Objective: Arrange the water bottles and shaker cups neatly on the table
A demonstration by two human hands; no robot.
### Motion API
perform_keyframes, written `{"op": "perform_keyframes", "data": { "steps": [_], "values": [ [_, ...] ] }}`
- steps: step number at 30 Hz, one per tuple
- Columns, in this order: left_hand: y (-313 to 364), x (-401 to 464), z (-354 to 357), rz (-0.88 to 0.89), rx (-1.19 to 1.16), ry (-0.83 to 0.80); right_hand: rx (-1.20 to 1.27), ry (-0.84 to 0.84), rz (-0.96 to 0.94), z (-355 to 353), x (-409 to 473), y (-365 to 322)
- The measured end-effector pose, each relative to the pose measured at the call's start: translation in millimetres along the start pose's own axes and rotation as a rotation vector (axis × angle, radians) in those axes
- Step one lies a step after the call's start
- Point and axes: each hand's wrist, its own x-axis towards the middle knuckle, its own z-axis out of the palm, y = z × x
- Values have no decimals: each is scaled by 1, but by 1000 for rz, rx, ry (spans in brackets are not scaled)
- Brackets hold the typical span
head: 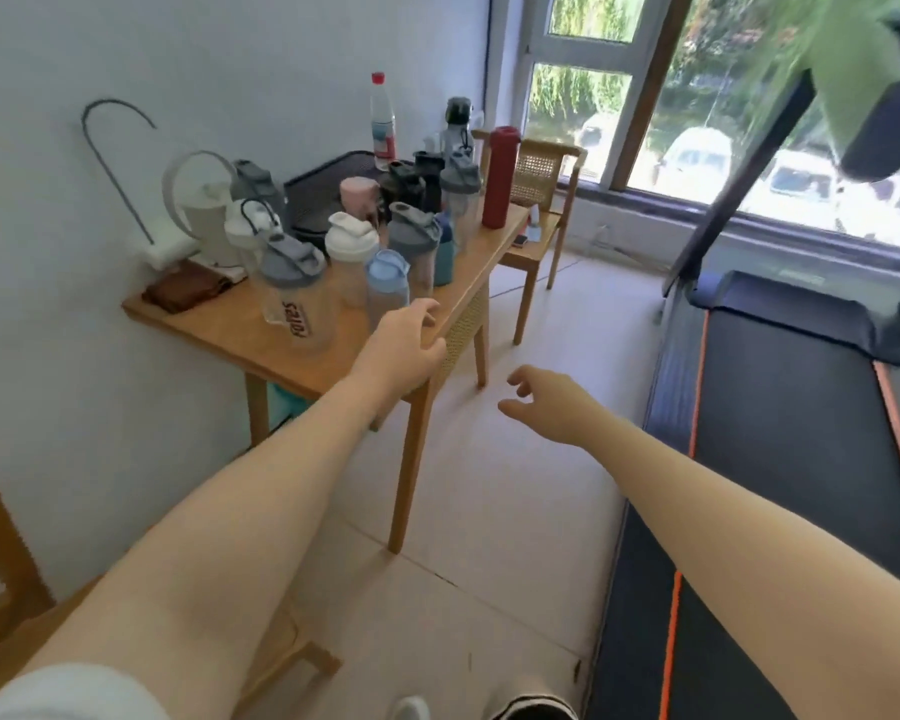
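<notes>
While I am watching from far away, the big dark treadmill [780,459] is lying along the floor on the right side. The wooden table [219,324] is standing against the white wall, and a wooden chair [541,200] is sitting just past its far end. A black tray [318,194] is resting on the back part of the table.

The water bottles and shaker cups are all crowding together on the table top. A tall red bottle [500,176] is standing upright at the far right edge. A clear bottle with a red cap [383,122] is standing behind the tray. A clear shaker cup with a grey lid [297,293] is standing closest to me, and a small blue-lidded bottle [388,288] is standing just beside it.

My left hand [401,345] is reaching over the table's near edge, fingers loose and holding nothing, close to the blue-lidded bottle. My right hand [546,402] is hanging over the floor, fingers curled a little and holding nothing.
</notes>
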Motion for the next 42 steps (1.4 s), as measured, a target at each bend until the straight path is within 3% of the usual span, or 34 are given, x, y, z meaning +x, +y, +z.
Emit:
{"op": "perform_keyframes", "data": {
  "steps": [5,13,18,24,30,33,37,42],
  "values": [
    [22,104,49,71,-52,-106,77,82,145,-44,82,46],
    [34,270,116,89,10,-126,16,-38,185,-108,235,122],
    [61,379,99,111,3,66,-5,32,25,-199,344,122],
    [63,469,60,1,-197,407,220,169,-188,-252,455,99],
    [36,569,56,-97,-120,498,-78,215,-481,-280,559,97],
    [18,620,69,0,61,470,-251,268,-578,-300,615,96],
    [-7,674,76,34,299,448,-395,116,-673,-322,680,84],
    [-42,716,74,-285,276,549,-255,-217,-822,-319,727,76]
  ]
}}
